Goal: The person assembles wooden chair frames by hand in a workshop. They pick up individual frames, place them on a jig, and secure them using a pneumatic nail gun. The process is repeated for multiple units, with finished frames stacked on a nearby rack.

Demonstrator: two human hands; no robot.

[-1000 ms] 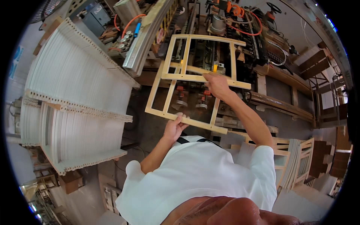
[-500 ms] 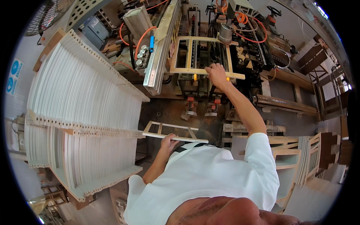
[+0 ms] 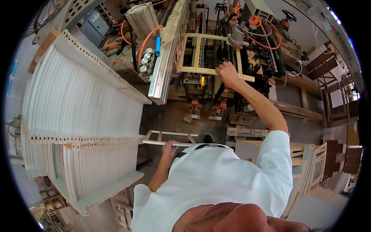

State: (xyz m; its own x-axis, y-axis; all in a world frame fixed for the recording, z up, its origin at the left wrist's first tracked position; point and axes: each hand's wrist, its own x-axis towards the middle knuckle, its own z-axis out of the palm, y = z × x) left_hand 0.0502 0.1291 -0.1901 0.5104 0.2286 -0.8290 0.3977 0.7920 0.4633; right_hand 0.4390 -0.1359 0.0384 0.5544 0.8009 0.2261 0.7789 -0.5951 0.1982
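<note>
A light wooden frame (image 3: pixel 206 71) with a crossbar lies on the machine ahead, beneath a grey metal cylinder (image 3: pixel 236 36). My right hand (image 3: pixel 228 74) is closed over its near rail, towards the right end, with the fingertips partly hidden. Low at my left side, close to my waist, a second wooden frame (image 3: pixel 158 142) with pale edges is held level. My left hand (image 3: pixel 169 148) grips the near rail of that one. Part of the second frame is hidden behind my shirt.
Tall stacks of white-edged frames (image 3: pixel 85 89) fill the left. A metal beam (image 3: pixel 159 87) of the machine juts towards me. Red foot pedals (image 3: pixel 194 110) sit on the floor below. To the right are a wooden pallet (image 3: pixel 247 132) and more stacked frames (image 3: pixel 309 164).
The view has shifted slightly. My right hand stays on the machine's frame, its forearm swung a little outward to the right. My left hand and its frame sit slightly further left.
</note>
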